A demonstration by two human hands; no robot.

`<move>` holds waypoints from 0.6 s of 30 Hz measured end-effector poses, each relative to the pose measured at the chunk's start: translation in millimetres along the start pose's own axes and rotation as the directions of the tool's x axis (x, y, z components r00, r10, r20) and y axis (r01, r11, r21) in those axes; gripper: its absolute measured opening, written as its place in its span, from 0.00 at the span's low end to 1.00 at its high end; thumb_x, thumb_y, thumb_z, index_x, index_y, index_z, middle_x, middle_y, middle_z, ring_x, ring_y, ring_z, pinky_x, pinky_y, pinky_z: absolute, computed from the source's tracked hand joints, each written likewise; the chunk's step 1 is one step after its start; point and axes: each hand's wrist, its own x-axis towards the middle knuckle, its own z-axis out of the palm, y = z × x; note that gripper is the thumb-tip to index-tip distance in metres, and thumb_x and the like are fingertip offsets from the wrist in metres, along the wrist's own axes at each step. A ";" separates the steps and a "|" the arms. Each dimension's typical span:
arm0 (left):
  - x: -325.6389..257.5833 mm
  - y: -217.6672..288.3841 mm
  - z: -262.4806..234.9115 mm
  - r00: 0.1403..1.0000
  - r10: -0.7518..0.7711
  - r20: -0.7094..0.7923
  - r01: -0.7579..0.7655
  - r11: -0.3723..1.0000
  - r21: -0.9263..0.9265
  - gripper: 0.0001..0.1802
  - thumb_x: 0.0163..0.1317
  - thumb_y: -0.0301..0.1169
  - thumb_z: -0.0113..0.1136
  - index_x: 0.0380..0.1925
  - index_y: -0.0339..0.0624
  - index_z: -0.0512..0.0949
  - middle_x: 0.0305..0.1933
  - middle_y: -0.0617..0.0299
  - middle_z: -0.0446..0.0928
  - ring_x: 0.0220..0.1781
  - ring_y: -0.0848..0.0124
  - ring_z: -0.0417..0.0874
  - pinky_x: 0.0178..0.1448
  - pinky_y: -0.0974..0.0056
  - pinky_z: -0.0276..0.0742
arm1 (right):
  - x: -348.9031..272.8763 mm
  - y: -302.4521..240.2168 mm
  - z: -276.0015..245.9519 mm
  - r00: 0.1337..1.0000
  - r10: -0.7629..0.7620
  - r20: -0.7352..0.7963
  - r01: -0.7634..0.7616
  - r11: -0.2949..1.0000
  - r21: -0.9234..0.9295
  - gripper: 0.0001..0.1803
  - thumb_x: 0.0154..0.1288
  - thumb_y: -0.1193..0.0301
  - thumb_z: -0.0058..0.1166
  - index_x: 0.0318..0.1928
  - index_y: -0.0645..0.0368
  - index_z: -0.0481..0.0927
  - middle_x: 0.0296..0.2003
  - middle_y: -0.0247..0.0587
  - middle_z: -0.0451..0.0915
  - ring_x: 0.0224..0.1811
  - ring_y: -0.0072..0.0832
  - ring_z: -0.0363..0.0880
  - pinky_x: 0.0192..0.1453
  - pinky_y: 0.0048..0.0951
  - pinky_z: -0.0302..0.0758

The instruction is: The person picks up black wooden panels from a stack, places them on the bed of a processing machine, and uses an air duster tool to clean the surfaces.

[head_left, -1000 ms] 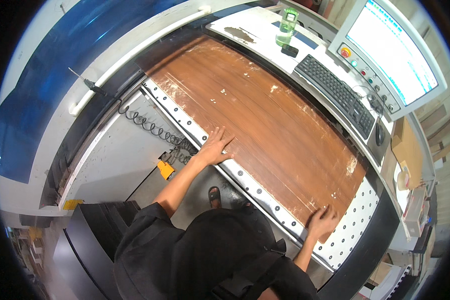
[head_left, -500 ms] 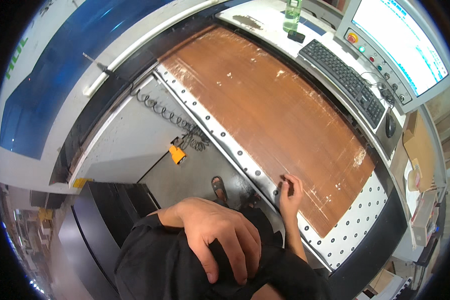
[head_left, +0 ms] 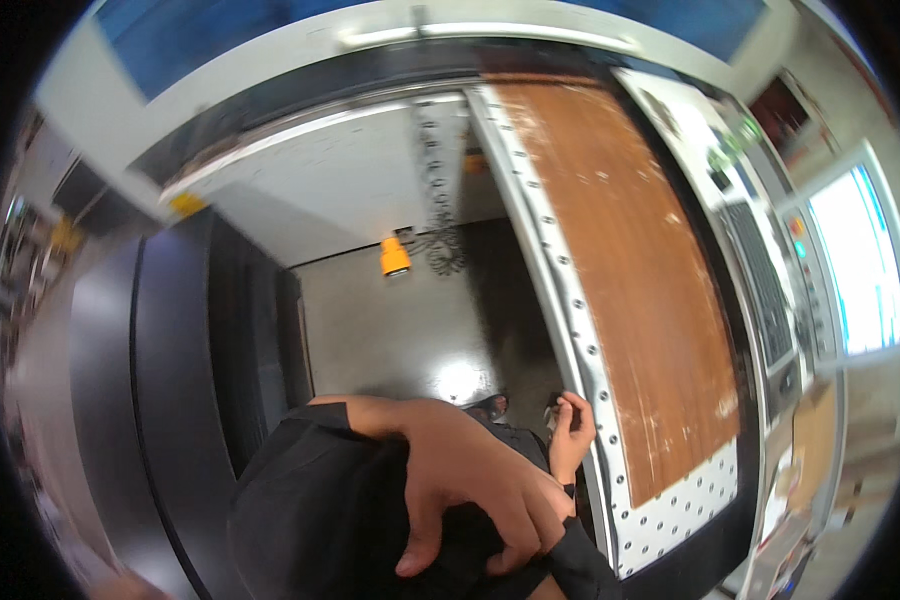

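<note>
Head view: big brown wood-grain panel [head_left: 630, 290] lies flat on the white perforated table [head_left: 685, 505]. Left hand [head_left: 470, 490] rests loosely spread on the dark shirt, holding nothing. Right hand [head_left: 570, 430] curls at the table's edge; fingers could get pinched if the panel slides.

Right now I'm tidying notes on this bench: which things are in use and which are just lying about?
In use:
- left hand, resting on the dark clothing
- right hand, at the edge of the white perforated table
- brown wooden panel on that table

Lying about:
- orange tool on a coiled cable
- keyboard
- monitor
</note>
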 end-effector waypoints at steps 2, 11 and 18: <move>-20.7 26.3 23.0 0.999 -0.001 -0.050 0.005 0.998 0.069 0.37 0.52 0.70 0.72 0.34 0.47 0.76 0.38 0.62 0.72 0.44 0.58 0.72 0.52 0.57 0.62 | -20.6 -3.0 24.4 0.998 -0.007 0.067 0.007 1.000 -0.007 0.12 0.80 0.70 0.53 0.54 0.64 0.83 0.43 0.39 0.87 0.43 0.24 0.84 0.51 0.27 0.80; -140.8 99.7 113.9 0.930 -0.083 -0.359 0.088 0.996 -0.003 0.34 0.38 0.56 0.88 0.28 0.45 0.77 0.31 0.67 0.72 0.39 0.65 0.69 0.48 0.60 0.61 | -123.9 6.3 101.9 0.939 0.008 0.343 -0.018 1.000 0.024 0.09 0.79 0.74 0.55 0.52 0.64 0.82 0.39 0.35 0.84 0.36 0.19 0.78 0.42 0.22 0.75; -211.9 107.7 143.2 0.817 -0.270 -0.510 0.147 0.952 -0.269 0.29 0.40 0.50 0.87 0.30 0.39 0.85 0.32 0.64 0.82 0.40 0.67 0.78 0.48 0.60 0.69 | -114.0 7.1 147.3 0.886 0.072 0.457 -0.078 0.997 -0.005 0.10 0.80 0.70 0.54 0.51 0.64 0.83 0.36 0.37 0.84 0.37 0.21 0.79 0.44 0.25 0.77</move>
